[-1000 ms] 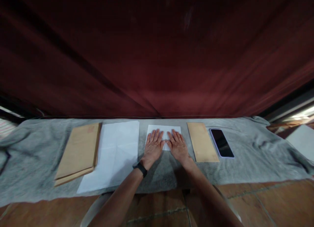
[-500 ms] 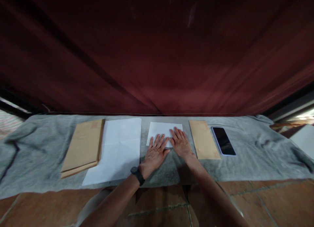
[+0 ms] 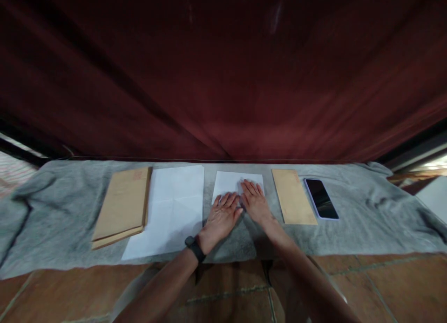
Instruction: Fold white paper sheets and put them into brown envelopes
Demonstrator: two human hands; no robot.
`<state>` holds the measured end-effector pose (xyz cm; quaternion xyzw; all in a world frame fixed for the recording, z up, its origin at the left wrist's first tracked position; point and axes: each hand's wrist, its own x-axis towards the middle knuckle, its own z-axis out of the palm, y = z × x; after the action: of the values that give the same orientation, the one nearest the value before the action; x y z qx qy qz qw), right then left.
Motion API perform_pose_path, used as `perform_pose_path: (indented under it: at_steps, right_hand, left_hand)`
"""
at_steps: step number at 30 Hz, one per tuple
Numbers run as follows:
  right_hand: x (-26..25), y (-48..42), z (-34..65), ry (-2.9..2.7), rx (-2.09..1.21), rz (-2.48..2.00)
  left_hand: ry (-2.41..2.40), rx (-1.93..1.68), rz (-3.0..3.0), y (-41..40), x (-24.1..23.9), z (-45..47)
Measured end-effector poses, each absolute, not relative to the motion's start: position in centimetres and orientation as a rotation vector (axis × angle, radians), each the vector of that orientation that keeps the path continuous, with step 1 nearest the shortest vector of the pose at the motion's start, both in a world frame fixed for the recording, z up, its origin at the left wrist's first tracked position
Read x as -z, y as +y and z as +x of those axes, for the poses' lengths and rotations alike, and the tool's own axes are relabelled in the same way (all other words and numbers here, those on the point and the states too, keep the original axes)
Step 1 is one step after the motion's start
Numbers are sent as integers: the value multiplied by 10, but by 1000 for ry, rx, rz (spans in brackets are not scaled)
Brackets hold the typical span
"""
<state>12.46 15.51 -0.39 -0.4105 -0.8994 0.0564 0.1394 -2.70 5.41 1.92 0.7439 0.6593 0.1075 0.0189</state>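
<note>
A small white sheet of paper (image 3: 228, 181), apparently folded, lies on the grey cloth between the larger items. Both hands press flat on its near part. My left hand (image 3: 223, 217), with a dark watch at the wrist, covers the near left edge, fingers stretched forward. My right hand (image 3: 256, 204) rests on the right side of the paper with its fingers extended. The hands sit close together, and the near edge of the paper is mostly hidden under them. A single brown envelope (image 3: 294, 197) lies just right of my right hand.
To the left are larger white sheets (image 3: 171, 209) with crease lines, partly under a stack of brown envelopes (image 3: 122, 204). A phone (image 3: 321, 199) in a lilac case lies right of the single envelope. Grey cloth (image 3: 370, 220) covers the bench, and a dark red curtain (image 3: 223, 81) hangs behind.
The left hand has drawn slightly back toward the near edge of the paper, its fingers closer together. The right hand stays flat on the paper. The whole view has shifted slightly.
</note>
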Motion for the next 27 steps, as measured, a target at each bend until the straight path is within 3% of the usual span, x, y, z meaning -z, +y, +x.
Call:
perform_pose_path:
  at_steps: [27]
  right_hand:
    - [6,160,135,-2559,-80,-1315]
  left_hand:
    - [2346,-343,2002,108,-4,-24]
